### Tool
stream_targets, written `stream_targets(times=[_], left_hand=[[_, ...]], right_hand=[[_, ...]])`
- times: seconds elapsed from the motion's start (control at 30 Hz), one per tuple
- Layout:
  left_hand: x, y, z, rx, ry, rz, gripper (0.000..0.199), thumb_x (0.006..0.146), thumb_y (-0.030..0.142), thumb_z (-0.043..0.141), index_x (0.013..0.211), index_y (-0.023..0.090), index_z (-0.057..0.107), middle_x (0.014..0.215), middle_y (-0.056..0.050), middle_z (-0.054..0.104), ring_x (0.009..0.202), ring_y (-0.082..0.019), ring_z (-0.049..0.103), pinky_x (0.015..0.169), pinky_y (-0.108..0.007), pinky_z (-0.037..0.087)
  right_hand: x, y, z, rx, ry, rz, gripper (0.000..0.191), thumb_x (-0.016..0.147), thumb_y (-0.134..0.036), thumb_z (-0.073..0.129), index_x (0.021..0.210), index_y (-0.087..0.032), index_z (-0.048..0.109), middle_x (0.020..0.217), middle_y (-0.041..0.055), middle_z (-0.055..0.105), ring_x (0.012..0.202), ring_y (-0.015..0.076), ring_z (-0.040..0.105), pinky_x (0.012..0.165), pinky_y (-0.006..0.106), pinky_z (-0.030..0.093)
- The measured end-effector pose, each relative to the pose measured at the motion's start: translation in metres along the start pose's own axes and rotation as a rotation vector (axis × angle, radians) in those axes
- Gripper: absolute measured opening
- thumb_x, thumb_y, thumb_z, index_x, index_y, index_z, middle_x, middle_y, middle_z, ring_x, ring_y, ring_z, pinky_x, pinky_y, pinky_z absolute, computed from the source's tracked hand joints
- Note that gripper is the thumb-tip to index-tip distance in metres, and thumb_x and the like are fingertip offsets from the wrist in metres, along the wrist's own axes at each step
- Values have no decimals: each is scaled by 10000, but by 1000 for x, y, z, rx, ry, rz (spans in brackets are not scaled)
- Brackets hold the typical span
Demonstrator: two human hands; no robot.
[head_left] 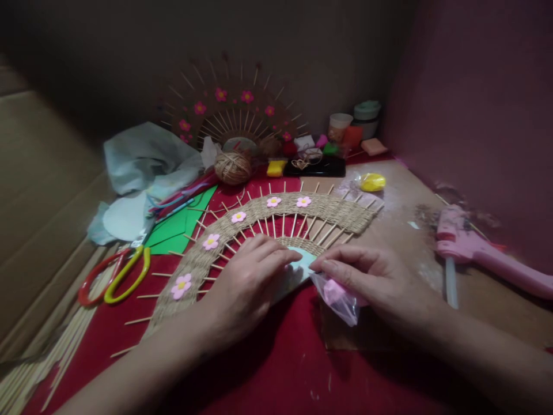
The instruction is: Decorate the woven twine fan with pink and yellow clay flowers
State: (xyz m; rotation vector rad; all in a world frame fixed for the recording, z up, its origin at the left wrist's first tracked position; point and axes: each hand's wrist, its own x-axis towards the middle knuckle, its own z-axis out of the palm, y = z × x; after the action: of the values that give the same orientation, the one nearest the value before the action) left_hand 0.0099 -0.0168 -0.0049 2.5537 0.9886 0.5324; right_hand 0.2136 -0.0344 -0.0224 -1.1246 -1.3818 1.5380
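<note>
A woven twine fan [341, 212] with thin sticks lies on the red cloth, curving round from lower left to right, with several pink flowers [238, 217] on its band. My left hand [250, 276] rests over the pale base [303, 264] at the fan's centre, fingers bent and loosely together; what may be under them is hidden. Pinched between the thumb and fingers of my right hand [367, 276] is a clear plastic bag [345, 308] with a pink lump [333, 291] in it, just beside the right end of the base.
Scissors [144, 271] with red and yellow handles lie at left, near green sheets [173, 230] and loose sticks [64, 346]. A twine ball [233, 167] and a second flowered fan [233, 106] are behind. A pink glue gun [496, 256] lies at right.
</note>
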Motion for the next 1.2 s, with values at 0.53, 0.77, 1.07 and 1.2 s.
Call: stream_targets(times=[0.53,0.77,1.07,1.2], left_hand=[[-2,-2,5,60,-16,-11,165,904,128,464,795,119,588,866,-71,566,812,-169,470,722,-308,418],[-2,-7,4,68,-13,22,128,895,112,478,873,113,604,930,-80,579,849,-166,479,748,-306,423],[-7,4,-4,-48,119,25,157,860,65,526,973,137,608,978,-55,589,898,-131,528,780,-252,432],[-9,18,-9,-213,68,53,226,860,68,536,1028,193,620,918,-15,571,859,-97,549,741,-197,450]], right_hand=[[-1,1,-1,-21,-4,-2,169,824,-309,609,759,-169,679,649,-35,570,583,65,460,547,173,380],[1,3,0,-20,-4,-13,167,831,-302,607,756,-171,679,642,-40,568,578,56,459,533,161,369],[1,1,0,-17,-2,2,170,827,-301,606,765,-164,684,642,-36,574,579,57,467,534,157,380],[0,1,0,-65,4,-20,179,842,-295,582,764,-168,681,671,-27,603,615,74,510,565,169,409]])
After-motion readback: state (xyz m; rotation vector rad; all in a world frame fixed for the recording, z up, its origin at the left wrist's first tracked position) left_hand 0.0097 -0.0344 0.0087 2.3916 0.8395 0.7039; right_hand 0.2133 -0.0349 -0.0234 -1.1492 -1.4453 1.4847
